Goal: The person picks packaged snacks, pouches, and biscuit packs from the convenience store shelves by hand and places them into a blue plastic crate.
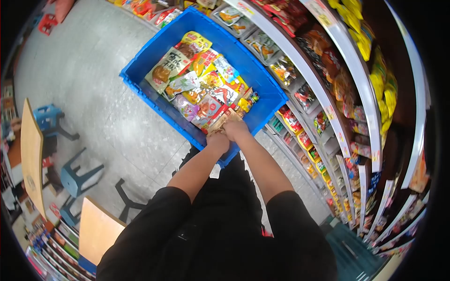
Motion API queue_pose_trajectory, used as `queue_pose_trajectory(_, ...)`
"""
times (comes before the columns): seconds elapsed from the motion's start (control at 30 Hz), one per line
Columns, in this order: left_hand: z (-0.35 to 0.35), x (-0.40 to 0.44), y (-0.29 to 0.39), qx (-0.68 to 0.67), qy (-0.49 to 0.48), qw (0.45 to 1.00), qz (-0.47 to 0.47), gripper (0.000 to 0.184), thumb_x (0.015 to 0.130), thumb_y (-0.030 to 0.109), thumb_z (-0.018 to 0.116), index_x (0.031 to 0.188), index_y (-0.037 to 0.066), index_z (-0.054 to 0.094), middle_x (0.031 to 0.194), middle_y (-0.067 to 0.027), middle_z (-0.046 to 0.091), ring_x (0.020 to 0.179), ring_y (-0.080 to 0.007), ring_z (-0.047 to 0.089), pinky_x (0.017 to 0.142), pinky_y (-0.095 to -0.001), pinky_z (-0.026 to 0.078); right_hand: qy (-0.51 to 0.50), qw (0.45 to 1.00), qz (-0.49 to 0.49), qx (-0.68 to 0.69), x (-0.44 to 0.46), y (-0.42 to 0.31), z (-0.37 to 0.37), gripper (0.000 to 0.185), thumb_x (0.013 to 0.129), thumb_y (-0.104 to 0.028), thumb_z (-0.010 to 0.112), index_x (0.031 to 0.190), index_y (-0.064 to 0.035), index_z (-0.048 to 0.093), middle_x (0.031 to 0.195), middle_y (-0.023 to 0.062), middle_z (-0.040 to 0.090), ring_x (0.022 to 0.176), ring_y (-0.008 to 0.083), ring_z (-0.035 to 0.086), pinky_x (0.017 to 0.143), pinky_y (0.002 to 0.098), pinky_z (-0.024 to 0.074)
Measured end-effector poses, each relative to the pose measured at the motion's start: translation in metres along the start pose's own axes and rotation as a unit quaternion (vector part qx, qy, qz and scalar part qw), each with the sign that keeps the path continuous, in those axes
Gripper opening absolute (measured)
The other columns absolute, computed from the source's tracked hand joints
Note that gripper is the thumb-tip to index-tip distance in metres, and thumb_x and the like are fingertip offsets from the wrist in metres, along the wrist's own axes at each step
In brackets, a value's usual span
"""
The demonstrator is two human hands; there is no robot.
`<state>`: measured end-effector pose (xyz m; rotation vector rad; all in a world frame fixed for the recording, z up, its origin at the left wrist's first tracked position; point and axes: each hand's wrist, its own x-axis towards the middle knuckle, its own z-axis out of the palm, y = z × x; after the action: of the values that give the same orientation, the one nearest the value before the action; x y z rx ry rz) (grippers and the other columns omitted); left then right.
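A blue plastic crate (pixel 161 110) in front of me holds several snack packets in a loose pile. At its near end, my left hand (pixel 218 141) and my right hand (pixel 235 129) are close together, fingers closed on a tan snack packet (pixel 224 122). Just beyond it lies a grey-and-red snack packet (pixel 206 109), with a purple packet (pixel 186 107) to its left. Farther in are a large beige packet (pixel 164 72) showing dark lettering and a yellow packet (pixel 198 42). The fingertips are partly hidden by the hands themselves.
Shelves of packaged snacks (pixel 309 140) run along the crate's right side, with clear bins (pixel 262 46) near its far edge. To the left are grey floor (pixel 89 70), a stool (pixel 77 175) and wooden tabletops (pixel 98 229). A dark green box (pixel 354 253) stands at lower right.
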<state>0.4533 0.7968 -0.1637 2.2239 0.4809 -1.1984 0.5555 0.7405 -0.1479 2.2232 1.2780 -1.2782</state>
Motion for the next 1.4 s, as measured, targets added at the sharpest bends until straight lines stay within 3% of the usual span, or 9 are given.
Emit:
queue_pose_trajectory(0.3, -0.008, 0.034, -0.027, 0.071, 0.037, 0.992, 0.095, 0.032, 0.091, 0.022, 0.054, 0.113, 0.006, 0.071, 0.115, -0.0173, 0.070, 0.109, -0.0338, 0.067, 0.090, -0.0442, 0.054, 0.578, 0.789, 0.050, 0.204, -0.138, -0.006, 0.074, 0.022, 0.082, -0.006, 0.063, 0.104, -0.0060, 0.065, 0.097, 0.0124, 0.065, 0.097, 0.0335, 0.061, 0.090, 0.0444, 0.0486)
queue_pose_trajectory(0.47, -0.035, 0.039, -0.084, -0.051, 0.214, 0.956, 0.192, 0.032, 0.093, 0.030, 0.055, 0.105, 0.003, 0.070, 0.103, -0.0237, 0.069, 0.096, -0.0382, 0.067, 0.083, -0.0456, 0.053, 0.351, 0.798, 0.260, 0.415, -0.191, 0.023, 0.300, 0.038, 0.091, -0.024, 0.056, 0.121, -0.0017, 0.063, 0.119, 0.0214, 0.064, 0.113, 0.0389, 0.060, 0.098, 0.0446, 0.0478)
queue_pose_trajectory(0.63, -0.055, -0.081, -0.039, -0.224, 0.368, 0.873, 0.231, 0.027, 0.097, 0.024, 0.058, 0.108, 0.000, 0.067, 0.090, -0.0131, 0.070, 0.083, -0.0240, 0.068, 0.075, -0.0359, 0.053, 0.125, 0.903, 0.302, 0.279, -0.275, 0.007, 0.582, 0.011, 0.078, -0.018, 0.068, 0.081, -0.0069, 0.068, 0.087, 0.0190, 0.069, 0.079, 0.0380, 0.067, 0.071, 0.0487, 0.0532)
queue_pose_trajectory(0.77, 0.024, -0.145, 0.003, -0.354, 0.261, 0.846, 0.302, 0.023, 0.097, 0.018, 0.063, 0.111, -0.001, 0.064, 0.086, -0.0034, 0.067, 0.080, -0.0103, 0.062, 0.072, -0.0278, 0.051, 0.120, 0.511, 0.342, 0.780, -0.337, -0.074, 0.727, 0.013, 0.081, -0.014, 0.061, 0.087, -0.0066, 0.069, 0.091, 0.0177, 0.070, 0.080, 0.0380, 0.068, 0.069, 0.0486, 0.0549)
queue_pose_trajectory(0.9, 0.123, -0.177, 0.031, -0.018, 0.131, 0.957, 0.260, 0.041, 0.094, 0.034, 0.066, 0.120, 0.002, 0.062, 0.087, -0.0101, 0.070, 0.080, -0.0197, 0.068, 0.073, -0.0315, 0.054, 0.222, 0.861, 0.320, 0.328, -0.375, -0.149, 0.805, 0.019, 0.091, -0.021, 0.054, 0.085, -0.0079, 0.067, 0.084, 0.0141, 0.070, 0.066, 0.0322, 0.068, 0.063, 0.0443, 0.0559)
queue_pose_trajectory(1.13, 0.213, -0.137, -0.012, 0.037, -0.080, 0.990, -0.108, 0.054, 0.094, 0.046, 0.053, 0.127, 0.005, 0.060, 0.095, -0.0142, 0.070, 0.081, -0.0251, 0.070, 0.064, -0.0372, 0.057, 0.049, 0.536, 0.348, 0.767, -0.344, -0.118, 0.880, 0.025, 0.085, -0.031, 0.058, 0.078, -0.0075, 0.067, 0.084, 0.0200, 0.070, 0.078, 0.0428, 0.067, 0.071, 0.0490, 0.0546)
queue_pose_trajectory(1.17, 0.211, -0.142, -0.010, 0.076, -0.073, 0.991, -0.076, 0.052, 0.094, 0.045, 0.052, 0.125, 0.004, 0.062, 0.096, -0.0143, 0.070, 0.079, -0.0256, 0.069, 0.063, -0.0377, 0.057, 0.297, 0.775, 0.318, 0.459, -0.355, -0.097, 0.857, 0.031, 0.084, -0.034, 0.059, 0.083, -0.0059, 0.071, 0.085, 0.0202, 0.071, 0.078, 0.0388, 0.069, 0.070, 0.0462, 0.0548)
queue_pose_trajectory(1.3, 0.228, -0.047, -0.045, 0.134, -0.025, 0.984, 0.114, 0.039, 0.092, 0.039, 0.054, 0.105, 0.004, 0.065, 0.093, -0.0115, 0.069, 0.075, -0.0258, 0.068, 0.058, -0.0435, 0.056, 0.343, 0.388, 0.353, 0.779, -0.384, -0.018, 0.777, 0.033, 0.092, -0.027, 0.058, 0.107, 0.0002, 0.068, 0.095, 0.0174, 0.072, 0.075, 0.0253, 0.070, 0.066, 0.0415, 0.0550)
queue_pose_trajectory(1.4, 0.243, -0.101, 0.097, 0.155, -0.047, 0.984, 0.078, 0.027, 0.088, 0.027, 0.061, 0.101, 0.004, 0.065, 0.095, -0.0116, 0.070, 0.087, -0.0255, 0.069, 0.071, -0.0423, 0.056, 0.435, 0.400, 0.380, 0.712, -0.387, 0.030, 0.778, 0.036, 0.091, -0.028, 0.061, 0.108, 0.0026, 0.068, 0.090, 0.0147, 0.071, 0.073, 0.0213, 0.068, 0.068, 0.0361, 0.0544)
